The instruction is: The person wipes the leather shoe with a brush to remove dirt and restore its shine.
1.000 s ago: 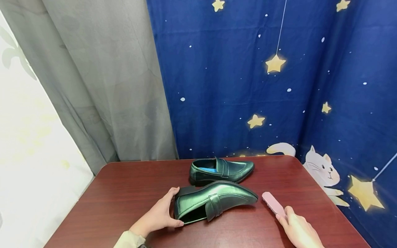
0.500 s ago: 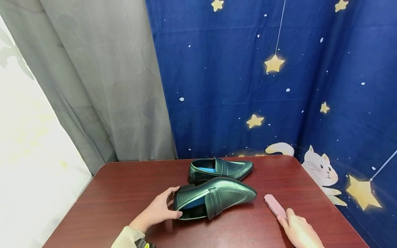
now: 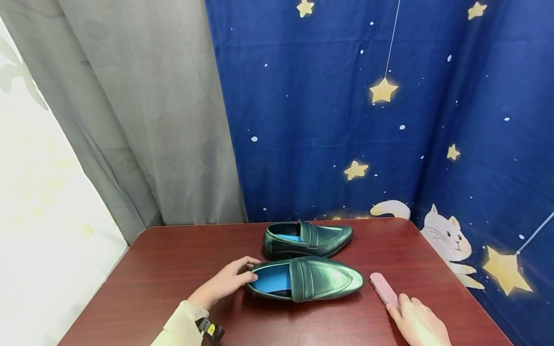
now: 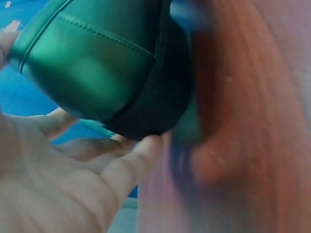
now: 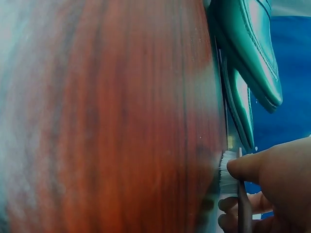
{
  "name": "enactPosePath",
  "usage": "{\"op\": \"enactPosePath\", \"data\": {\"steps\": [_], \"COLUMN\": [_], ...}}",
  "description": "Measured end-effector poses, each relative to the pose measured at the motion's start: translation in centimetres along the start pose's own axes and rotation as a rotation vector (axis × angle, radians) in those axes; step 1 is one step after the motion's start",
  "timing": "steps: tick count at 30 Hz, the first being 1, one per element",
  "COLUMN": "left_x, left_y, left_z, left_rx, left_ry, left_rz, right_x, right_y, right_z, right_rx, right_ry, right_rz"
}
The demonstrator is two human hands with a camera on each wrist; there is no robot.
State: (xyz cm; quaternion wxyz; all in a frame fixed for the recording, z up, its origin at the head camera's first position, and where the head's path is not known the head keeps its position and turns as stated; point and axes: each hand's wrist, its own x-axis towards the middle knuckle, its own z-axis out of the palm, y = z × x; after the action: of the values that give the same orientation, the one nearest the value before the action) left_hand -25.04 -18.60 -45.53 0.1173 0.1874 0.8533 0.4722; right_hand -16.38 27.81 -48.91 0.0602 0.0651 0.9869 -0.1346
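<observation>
A green leather loafer [image 3: 326, 278] with a blue insole lies sole down in front of me, its toe pointing right. My left hand [image 3: 225, 283] grips it by the heel, thumb at the rim of the opening. In the left wrist view the shiny heel [image 4: 92, 68] sits above the fingers; whether the sole touches the table, I cannot tell. To the right of the toe, my right hand [image 3: 421, 319] holds a pink brush [image 3: 384, 289] by its handle. White bristles [image 5: 228, 177] show in the right wrist view, apart from the shoe.
The matching green loafer [image 3: 331, 239] stands upright just behind the held one, also toe right. Both are over a dark red-brown wooden table [image 3: 173, 262]. A grey curtain [image 3: 164, 120] and a blue star-patterned curtain [image 3: 303, 110] hang behind the table.
The held loafer has rolled from its side to upright, its opening turning from facing me to facing up. My left hand turned with it. The brush shifted slightly toward me.
</observation>
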Motion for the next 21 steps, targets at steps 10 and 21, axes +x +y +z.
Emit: {"op": "enactPosePath", "data": {"steps": [10, 21], "left_x": [1.6, 2.8], "left_y": [0.9, 2.3], "left_z": [0.1, 0.5], "left_rx": [-0.137, -0.137], "left_ry": [-0.022, 0.061], "left_rz": [-0.181, -0.321], "right_x": [0.1, -0.3], "right_y": [0.0, -0.5], "right_z": [-0.1, -0.5], "right_rx": [-0.009, -0.087], "right_ry": [-0.020, 0.087], "right_rz": [0.022, -0.003]}}
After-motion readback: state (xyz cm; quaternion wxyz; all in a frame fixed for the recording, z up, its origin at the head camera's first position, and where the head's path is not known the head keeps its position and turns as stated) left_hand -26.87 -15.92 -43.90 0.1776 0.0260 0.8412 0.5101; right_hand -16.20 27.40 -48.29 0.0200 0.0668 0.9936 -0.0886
